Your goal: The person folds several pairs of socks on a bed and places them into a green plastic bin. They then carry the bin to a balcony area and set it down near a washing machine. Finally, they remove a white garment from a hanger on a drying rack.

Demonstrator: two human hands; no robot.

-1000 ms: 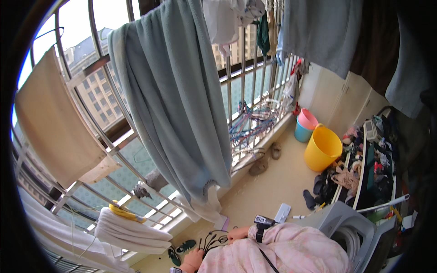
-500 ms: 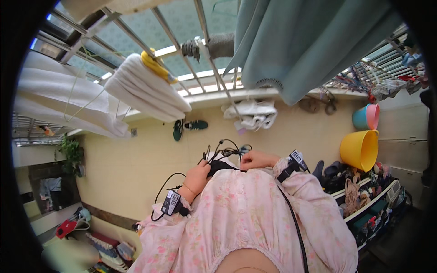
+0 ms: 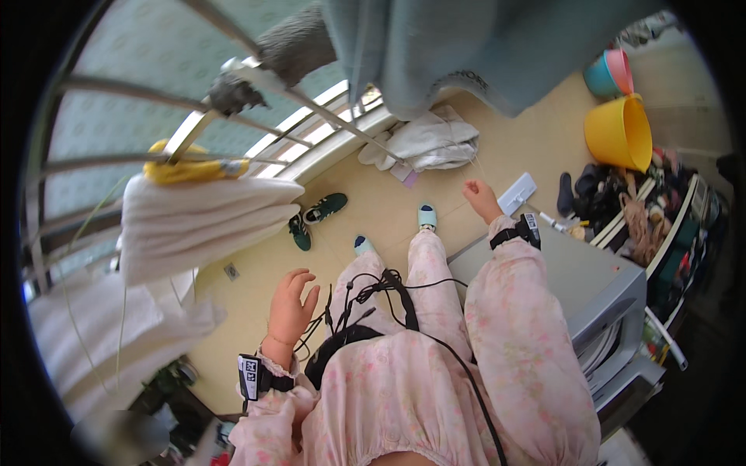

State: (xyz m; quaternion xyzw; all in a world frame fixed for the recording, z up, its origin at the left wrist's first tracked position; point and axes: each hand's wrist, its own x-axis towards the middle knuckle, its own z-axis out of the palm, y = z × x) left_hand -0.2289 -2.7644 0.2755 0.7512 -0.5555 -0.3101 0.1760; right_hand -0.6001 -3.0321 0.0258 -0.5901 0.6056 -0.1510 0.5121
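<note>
My left hand point(image 3: 289, 309) is raised beside my left thigh, with fingers apart and nothing in it. Out in front on the right is my right hand point(image 3: 483, 199), empty, its fingers loosely bent. It is nearest to a bundled white cloth point(image 3: 439, 141) and a white flat-headed floor mop point(image 3: 518, 193). Each wrist carries a strapped black device. Across my lap lies a tangle of black cables point(image 3: 377, 287), touched by neither hand. Nearer my left hand hangs a folded white towel point(image 3: 206, 225) with a yellow cloth point(image 3: 186, 165) above it.
Metal bars point(image 3: 124, 95) and a hanging blue-grey garment point(image 3: 466, 46) fill the upper view. Green sneakers point(image 3: 325, 207) stand ahead on the floor. At right are a grey appliance point(image 3: 559, 279), a yellow bucket point(image 3: 619, 133) and a cluttered shoe rack point(image 3: 653, 210).
My hands have left the cables at my waist and moved apart, the left lower, the right forward. My view has turned and tilted, bringing my legs, slippers and the grey appliance into sight.
</note>
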